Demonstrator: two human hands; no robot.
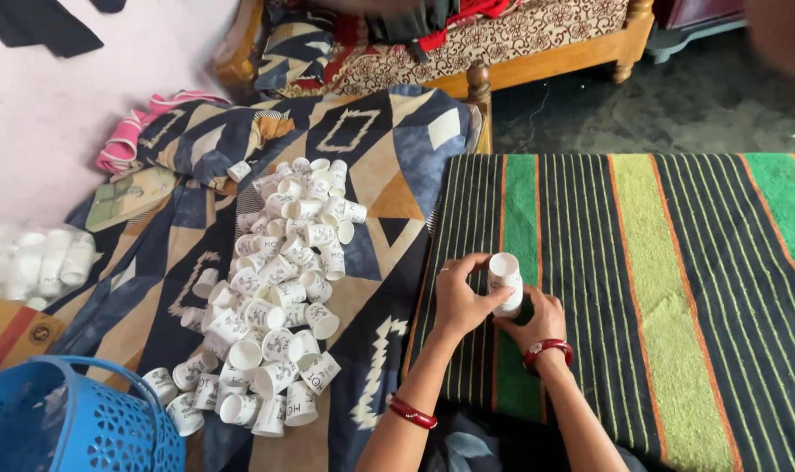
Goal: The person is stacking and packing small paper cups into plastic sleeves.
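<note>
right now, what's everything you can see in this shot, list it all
paper cups: a heap too many to count, white with dark print, loose on the patterned blanket left of the hands
small stack of cups: one, white, held upright over the striped cloth
striped cloth: one, green, black and orange, right half of view
patterned blanket: one, blue, tan and black, under the heap
basket: one, blue plastic, bottom left corner
clear bag of cups: one, white cups inside, left edge
wooden bed frame: one, brown, top
left hand: fingers on the stack, red bangle on the wrist
right hand: fingers on the stack, red bangle on the wrist
</note>
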